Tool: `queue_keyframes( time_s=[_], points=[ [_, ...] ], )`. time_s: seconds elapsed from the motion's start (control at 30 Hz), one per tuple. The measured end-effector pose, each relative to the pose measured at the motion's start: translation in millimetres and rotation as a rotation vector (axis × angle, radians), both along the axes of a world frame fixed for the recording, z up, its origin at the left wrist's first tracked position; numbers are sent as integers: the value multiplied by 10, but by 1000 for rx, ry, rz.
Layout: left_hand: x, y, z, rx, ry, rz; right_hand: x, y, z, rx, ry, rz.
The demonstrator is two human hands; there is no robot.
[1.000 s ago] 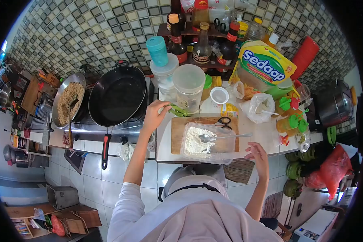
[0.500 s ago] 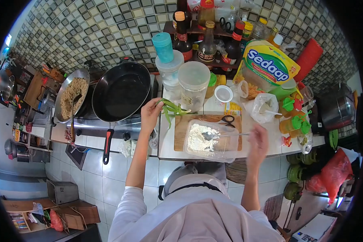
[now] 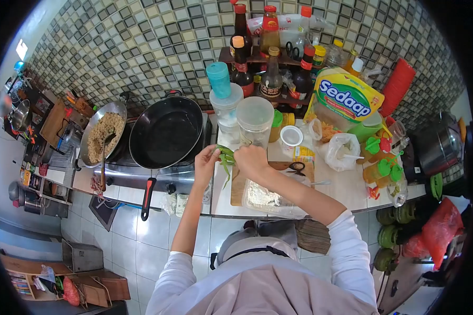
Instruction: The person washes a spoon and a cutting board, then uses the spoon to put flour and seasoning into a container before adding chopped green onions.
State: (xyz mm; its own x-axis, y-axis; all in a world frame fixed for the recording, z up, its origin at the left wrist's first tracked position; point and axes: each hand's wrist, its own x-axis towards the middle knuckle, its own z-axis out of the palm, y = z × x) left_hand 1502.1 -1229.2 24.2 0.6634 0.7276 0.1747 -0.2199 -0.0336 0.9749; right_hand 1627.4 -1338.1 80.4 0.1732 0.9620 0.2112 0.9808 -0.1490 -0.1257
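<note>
My left hand [image 3: 205, 164] is closed around a green onion [image 3: 226, 156] held above the counter's front half, its leaves dangling. My right hand [image 3: 251, 160] is closed at the other end of the stalks, its fingertips partly hidden. Below the right forearm sits a clear plastic tub [image 3: 294, 212] of white flour [image 3: 260, 195], partly covered by the arm. A spoon [image 3: 320, 182] lies in the tub, its handle sticking out to the right. Under the tub is a wooden cutting board [image 3: 238, 191], with black-handled scissors [image 3: 297, 166] on its back part.
Left of my hands a black frying pan [image 3: 165, 131] rests on the stove [image 3: 126, 178]. Beyond it stands a wok [image 3: 84, 142] of brownish food. Clear canisters [image 3: 254, 118] stand behind my hands. A white plastic bag [image 3: 342, 152] and green-lidded jars [image 3: 376, 170] are on the right.
My right hand has moved from beside the tub, over to the left, and taken hold of the green onion. The spoon is left in the tub. The left hand still grips the onion.
</note>
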Motion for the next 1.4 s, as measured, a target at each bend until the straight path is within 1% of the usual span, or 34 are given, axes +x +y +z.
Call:
queue_keyframes(
  time_s=[0.1,0.13,0.2,0.23,0.3,0.33,0.4,0.43,0.5,0.53,0.6,0.63,0.7,0.73,0.8,0.83,0.9,0.93,1.0,1.03,1.1,1.13,1.2,1.23,1.3,1.33,1.4],
  points=[
    [4,-13,1,-19,-15,0,37,33,5,-11,-16,-11],
    [5,-14,7,-27,19,21,61,22,52,-10,-19,-6],
    [-5,3,-19,-65,83,22,128,-60,191,3,75,-71],
    [5,8,-53,-69,81,24,160,-101,266,-1,73,-69],
    [41,14,-127,-105,59,-22,216,-179,403,70,110,-109],
    [66,27,-167,-105,57,-23,228,-225,438,71,108,-110],
    [125,52,-259,-132,84,-42,243,-328,481,190,75,-108],
    [154,62,-311,-133,84,-44,260,-362,503,189,75,-110],
    [191,82,-395,-78,226,-43,284,-425,541,180,65,-184],
    [192,90,-426,-79,226,-45,300,-462,568,179,65,-185],
    [202,90,-470,197,431,-12,337,-552,636,394,146,-106],
    [201,91,-481,197,431,-16,349,-598,669,393,145,-110],
    [186,89,-469,728,424,60,355,-685,739,365,444,-137],
    [180,73,-450,727,424,59,346,-730,797,364,445,-139],
    [149,11,-371,904,425,196,320,-808,881,189,796,-198],
    [106,-62,-219,902,426,194,314,-818,828,187,797,-199],
    [-21,-229,127,834,388,218,301,-836,687,309,1081,-118],
    [-100,-292,291,833,390,216,267,-841,671,308,1084,-119],
    [-290,-404,566,457,435,-131,146,-800,637,389,1304,-19],
    [-368,-475,643,455,441,-127,77,-779,646,386,1309,-16],
    [-511,-622,735,143,261,-452,-74,-739,708,356,1389,34],
    [-561,-687,759,140,264,-444,-146,-713,709,332,1440,26],
    [-630,-825,779,0,71,-480,-274,-664,628,337,1453,68],
    [-652,-916,777,-4,73,-472,-346,-648,590,351,1463,103],
    [-685,-1087,780,-231,-141,-50,-522,-625,535,301,1479,111],
    [-708,-1121,811,-235,-165,-28,-608,-606,492,303,1474,136],
    [-796,-1138,684,-263,-126,39,-776,-571,390,313,1484,162]
  ],
)
